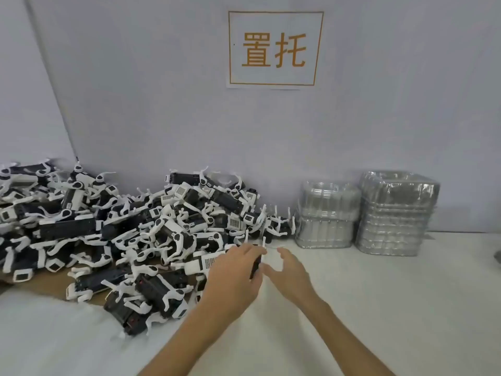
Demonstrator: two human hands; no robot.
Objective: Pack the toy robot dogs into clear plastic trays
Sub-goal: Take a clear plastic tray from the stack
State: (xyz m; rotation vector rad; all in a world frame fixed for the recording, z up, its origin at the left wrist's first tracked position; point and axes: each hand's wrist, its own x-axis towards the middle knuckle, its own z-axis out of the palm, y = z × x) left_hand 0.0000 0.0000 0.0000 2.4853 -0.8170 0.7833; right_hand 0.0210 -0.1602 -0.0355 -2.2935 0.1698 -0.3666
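Note:
A big heap of black-and-white toy robot dogs covers the left half of the table up to the wall. My left hand grips one toy dog at the heap's right edge; only its dark body and white legs show past my fingers. My right hand hovers just right of that dog with fingers spread and holds nothing. Two stacks of clear plastic trays stand against the wall to the right, apart from both hands.
A white table surface stretches in front of the trays. Brown cardboard lies under the heap's near edge. A sign with orange characters hangs on the wall behind.

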